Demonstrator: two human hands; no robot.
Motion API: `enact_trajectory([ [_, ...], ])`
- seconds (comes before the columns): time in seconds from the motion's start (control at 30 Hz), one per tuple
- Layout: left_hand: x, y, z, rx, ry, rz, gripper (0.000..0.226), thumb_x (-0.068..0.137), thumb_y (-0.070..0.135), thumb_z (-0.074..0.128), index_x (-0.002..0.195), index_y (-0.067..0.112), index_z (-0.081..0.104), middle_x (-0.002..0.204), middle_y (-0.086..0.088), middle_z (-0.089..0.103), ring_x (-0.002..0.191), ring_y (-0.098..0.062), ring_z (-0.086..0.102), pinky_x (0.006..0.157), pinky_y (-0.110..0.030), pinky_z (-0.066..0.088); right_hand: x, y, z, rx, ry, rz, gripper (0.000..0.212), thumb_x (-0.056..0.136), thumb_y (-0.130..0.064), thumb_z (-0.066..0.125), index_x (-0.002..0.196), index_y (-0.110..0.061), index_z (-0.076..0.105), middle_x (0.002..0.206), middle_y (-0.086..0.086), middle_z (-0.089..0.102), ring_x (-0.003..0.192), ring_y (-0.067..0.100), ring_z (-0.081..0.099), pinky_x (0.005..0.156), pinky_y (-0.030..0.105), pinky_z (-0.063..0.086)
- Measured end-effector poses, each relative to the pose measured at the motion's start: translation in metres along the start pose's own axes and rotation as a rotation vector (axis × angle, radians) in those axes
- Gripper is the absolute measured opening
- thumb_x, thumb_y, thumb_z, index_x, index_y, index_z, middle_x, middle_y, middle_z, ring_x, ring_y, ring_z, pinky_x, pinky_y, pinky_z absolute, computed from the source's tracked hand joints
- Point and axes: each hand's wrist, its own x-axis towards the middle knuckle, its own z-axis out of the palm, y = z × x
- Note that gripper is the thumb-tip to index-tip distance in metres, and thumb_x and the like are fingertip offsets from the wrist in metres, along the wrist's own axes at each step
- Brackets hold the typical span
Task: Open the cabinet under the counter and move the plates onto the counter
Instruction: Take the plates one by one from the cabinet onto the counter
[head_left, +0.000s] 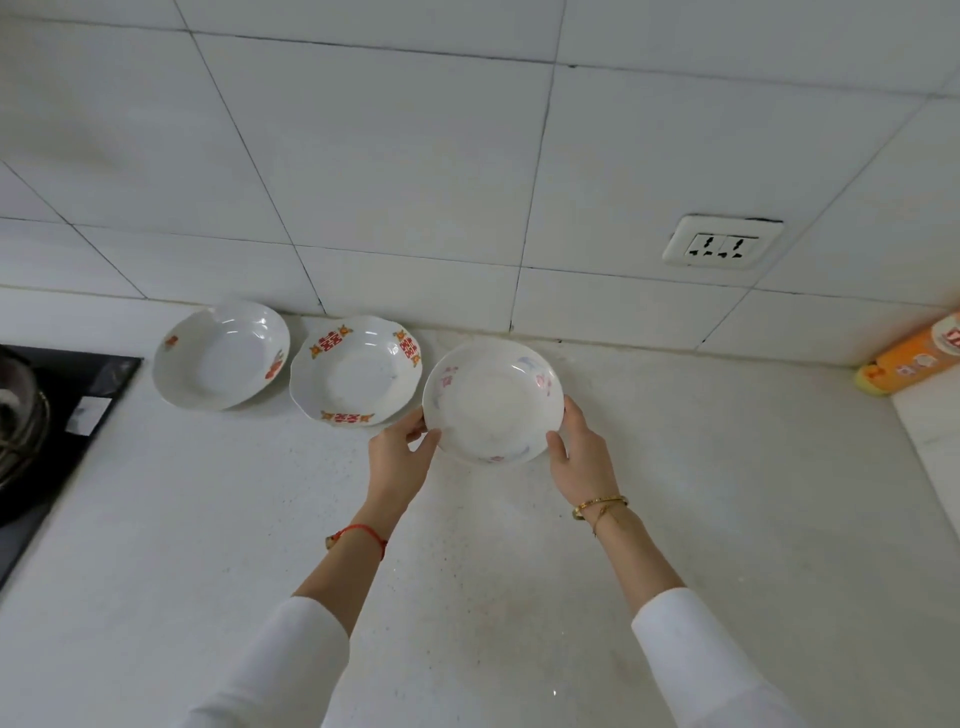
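Both hands hold a white plate with faint pink and blue flowers (493, 402) over the back of the white counter (467, 571). My left hand (397, 457) grips its left rim, my right hand (582, 457) its right rim. Whether the plate touches the counter I cannot tell. To its left lies a scalloped plate with red and gold marks (356, 371), and further left a white plate with red-orange marks (221, 356); both rest on the counter by the wall. The cabinet is out of view.
A black stove top (62, 415) with a metal pot (15, 410) fills the left edge. An orange package (914, 353) lies at the right by the tiled wall. A wall socket (722, 244) sits above the counter.
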Motion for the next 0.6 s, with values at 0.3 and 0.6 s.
enact_trajectory([
  [0.3, 0.043, -0.016, 0.028, 0.013, -0.011, -0.075, 0.036, 0.090, 0.009, 0.064, 0.126, 0.013, 0.065, 0.113, 0.000, 0.071, 0.100, -0.012, 0.062, 0.096, -0.024, 0.045, 0.048, 0.027, 0.025, 0.010, -0.072, 0.074, 0.054, 0.094, -0.013, 0.045, 0.144, -0.027, 0.027, 0.119, 0.007, 0.060, 0.096, 0.024, 0.061, 0.082, 0.034, 0.052],
  [0.6, 0.055, -0.018, 0.041, 0.021, 0.005, -0.068, 0.035, 0.089, 0.005, 0.062, 0.124, 0.010, 0.065, 0.108, -0.003, 0.072, 0.097, -0.015, 0.062, 0.095, -0.027, 0.047, 0.067, 0.037, 0.029, 0.000, -0.101, 0.104, 0.051, 0.095, -0.013, 0.044, 0.142, -0.024, 0.029, 0.117, 0.008, 0.059, 0.098, 0.023, 0.060, 0.082, 0.035, 0.052],
])
